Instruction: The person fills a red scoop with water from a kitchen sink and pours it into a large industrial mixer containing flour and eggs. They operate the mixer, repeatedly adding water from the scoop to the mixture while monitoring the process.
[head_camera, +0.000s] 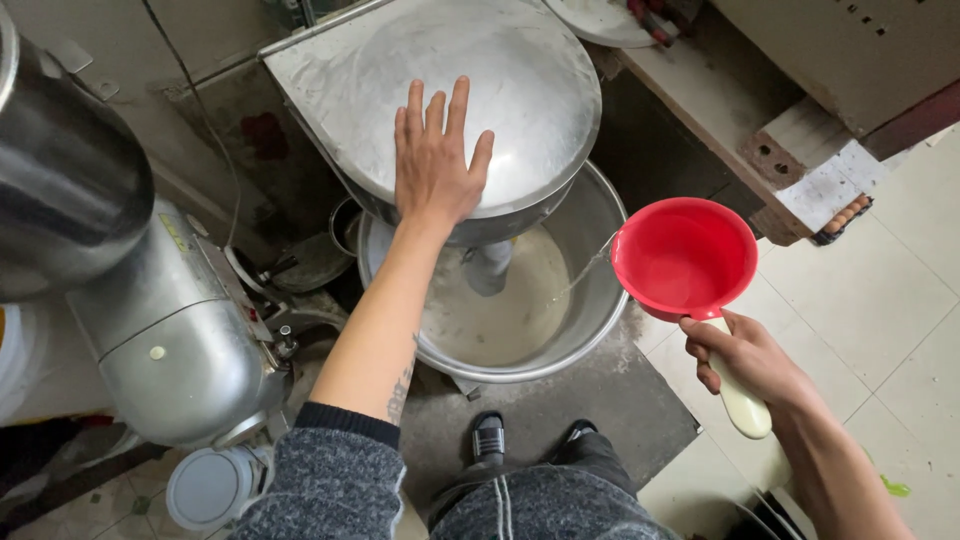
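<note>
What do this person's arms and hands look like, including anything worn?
Both hands are bare, no gloves or rings visible. The left hand has a dark grey knitted sleeve pushed up past the forearm and a small tattoo. The right hand shows no sleeve.

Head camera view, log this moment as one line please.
left hand: flat on steel lid | right hand: holds red ladle by handle, tipped | thin water stream into steel mixing bowl
</note>
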